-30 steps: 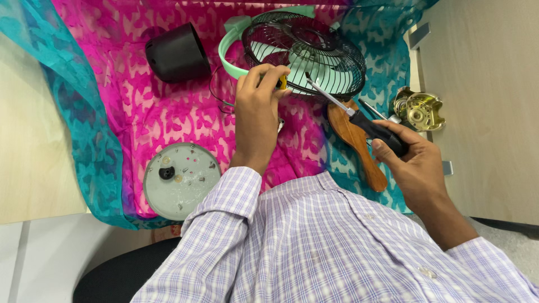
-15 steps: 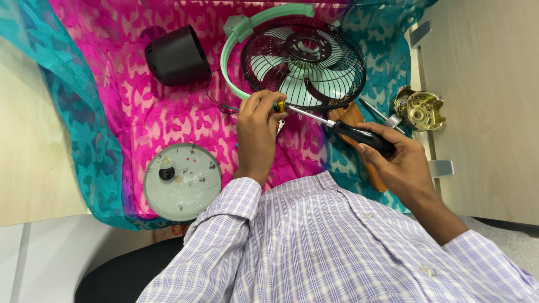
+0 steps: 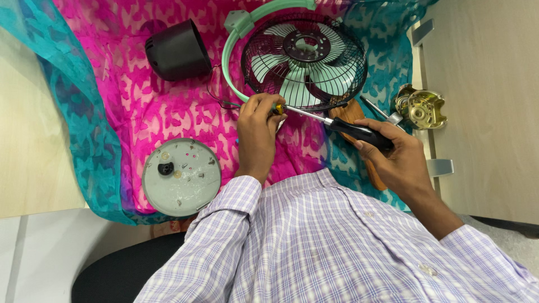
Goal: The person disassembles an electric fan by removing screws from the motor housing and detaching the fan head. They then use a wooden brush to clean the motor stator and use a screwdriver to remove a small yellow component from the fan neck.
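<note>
A small fan (image 3: 306,62) with a black wire cage, pale green blades and a mint green ring lies on a pink and teal cloth (image 3: 135,106). My left hand (image 3: 257,132) pinches something small and yellow at the lower edge of the cage, where the screwdriver's tip meets it. My right hand (image 3: 393,157) grips the black handle of the screwdriver (image 3: 337,123), whose shaft points left toward the left fingers.
A black cup-shaped housing (image 3: 177,51) lies at the upper left. A round grey base plate (image 3: 181,177) holds several small screws. A brass-coloured metal part (image 3: 420,108) sits at the right on the wooden table, and a wooden handle (image 3: 356,115) lies under the screwdriver.
The fan has shifted up in view and its green ring shows more. My left hand slid from the cage down to its lower edge; the screwdriver tip now meets the left fingers.
</note>
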